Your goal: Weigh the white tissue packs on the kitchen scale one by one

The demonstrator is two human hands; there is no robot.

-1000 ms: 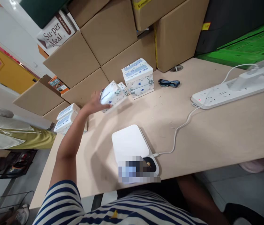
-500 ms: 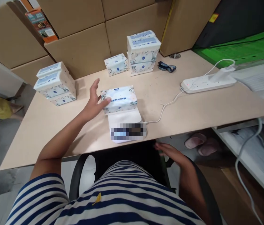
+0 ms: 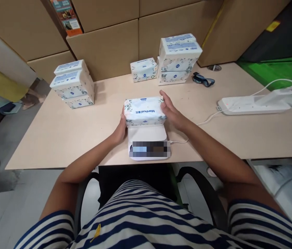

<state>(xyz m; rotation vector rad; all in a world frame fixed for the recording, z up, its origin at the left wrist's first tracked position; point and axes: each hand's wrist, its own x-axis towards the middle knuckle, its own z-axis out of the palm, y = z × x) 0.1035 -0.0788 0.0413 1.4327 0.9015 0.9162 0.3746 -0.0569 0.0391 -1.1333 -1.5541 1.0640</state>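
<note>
With left hand (image 3: 120, 129) and right hand (image 3: 173, 113), clamps a tissue pack (image 3: 144, 110) by both ends. Faces brown cartons (image 3: 104, 48) behind a pale desk (image 3: 104, 119). Sees there a right stack (image 3: 177, 65) and a left stack (image 3: 72, 90) of packs. Holds the tissue pack over the far part of a white scale (image 3: 147, 133); cannot tell whether resting on it. Sees, smaller, a dark-blue bundle (image 3: 203, 80) near the right stack.

left hand (image 3: 120, 130) at grip's left side, palm turned inward, thumb upward. right hand (image 3: 173, 113) opposite, at grip's right side; thumb (image 3: 163, 107) near side, index finger (image 3: 164, 95) reaching past top. left forearm (image 3: 91, 158), right forearm (image 3: 208, 147) slanting down and outward from grip; both elbows bent, wide, nearer torso.
</note>
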